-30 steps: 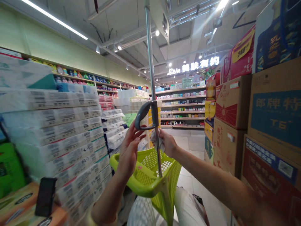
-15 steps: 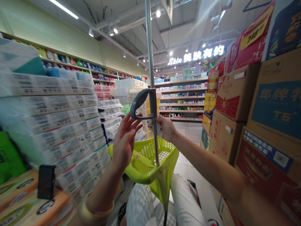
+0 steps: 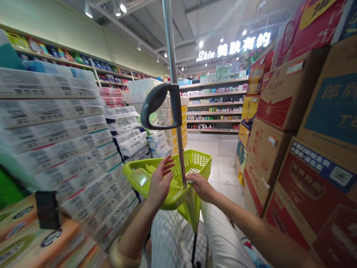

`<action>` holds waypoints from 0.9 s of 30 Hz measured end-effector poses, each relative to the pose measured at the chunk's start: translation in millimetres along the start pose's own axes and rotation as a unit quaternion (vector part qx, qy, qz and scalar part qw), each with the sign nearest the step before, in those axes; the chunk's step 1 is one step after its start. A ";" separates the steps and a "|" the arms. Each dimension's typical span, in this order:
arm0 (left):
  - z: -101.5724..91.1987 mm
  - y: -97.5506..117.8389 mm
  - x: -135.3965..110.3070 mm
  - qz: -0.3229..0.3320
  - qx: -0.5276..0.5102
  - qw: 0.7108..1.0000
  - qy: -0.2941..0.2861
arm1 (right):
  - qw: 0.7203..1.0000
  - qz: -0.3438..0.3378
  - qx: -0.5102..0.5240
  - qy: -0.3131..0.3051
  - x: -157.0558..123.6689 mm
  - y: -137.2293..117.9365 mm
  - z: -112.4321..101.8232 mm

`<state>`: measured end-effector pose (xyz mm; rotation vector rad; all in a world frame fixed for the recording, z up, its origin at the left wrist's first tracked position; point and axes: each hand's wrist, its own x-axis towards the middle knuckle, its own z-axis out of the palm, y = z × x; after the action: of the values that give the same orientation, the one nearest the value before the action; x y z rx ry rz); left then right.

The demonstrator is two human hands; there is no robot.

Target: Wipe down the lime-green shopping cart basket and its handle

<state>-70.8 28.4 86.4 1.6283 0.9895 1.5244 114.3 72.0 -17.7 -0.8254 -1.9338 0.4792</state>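
Observation:
A lime-green shopping basket (image 3: 167, 203) with perforated sides stands in front of me, near my knees. A metal pole (image 3: 180, 156) rises from its near rim, with a grey loop handle (image 3: 175, 106) higher up. My right hand (image 3: 203, 188) is closed at the foot of the pole, beside the rim. A scrap of white, like a thin wipe, shows at its fingertips; most of it is hidden. Over the left part of the basket, my left hand (image 3: 161, 182) is raised with its fingers apart and nothing in it.
Wrapped white packs (image 3: 67, 126) are piled high on the left. A black device (image 3: 47, 210) stands on orange packs (image 3: 25, 238) at lower left. Cardboard boxes (image 3: 275, 149) line the right side. Ahead, tiled floor (image 3: 217, 163) leads to stocked shelves (image 3: 214, 108).
My right hand has slid down the pole from just under the grey handle to the basket rim. My left hand has dropped from beside the handle to above the basket.

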 end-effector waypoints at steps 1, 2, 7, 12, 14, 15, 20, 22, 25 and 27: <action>1.9 -4.7 0.4 -0.010 0.022 1.000 -0.012 | 1.000 0.009 -0.012 0.011 -0.6 2.5 0.0; 3.8 -8.9 1.0 -0.019 0.045 0.998 -0.026 | 0.999 0.017 -0.014 0.024 -1.8 2.3 1.4; 10.4 -15.1 1.5 -0.043 0.180 0.975 -0.122 | 0.998 -0.001 0.048 0.048 -13.7 -14.9 16.1; 6.1 -4.2 -4.5 -0.018 0.297 0.923 -0.243 | 0.998 -0.002 -0.016 0.057 -12.0 -6.2 12.8; 2.4 -1.6 -6.8 -0.020 0.331 0.905 -0.265 | 0.998 0.017 -0.038 0.055 -9.1 -4.3 11.5; 0.7 -1.1 -7.5 -0.025 0.342 0.899 -0.274 | 0.998 0.022 -0.030 0.050 -8.4 -6.3 12.2; -8.1 -4.2 -7.1 -0.070 0.370 0.883 -0.280 | 0.996 0.034 0.062 0.057 -12.9 -34.0 24.1; -13.3 -6.0 -7.2 -0.089 0.390 0.875 -0.272 | 0.992 0.044 0.101 0.069 -15.2 -42.9 26.9; -23.1 -6.8 -8.3 -0.097 0.408 0.866 -0.273 | 0.990 0.046 0.115 0.068 -15.7 -52.3 23.4; -30.0 -6.3 -9.1 -0.100 0.407 0.864 -0.278 | 0.994 0.027 0.057 0.086 -13.6 -60.6 15.7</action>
<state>-101.4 22.9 78.9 2.2468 1.4902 0.3988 83.8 20.2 4.4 -0.8194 -1.7141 0.5285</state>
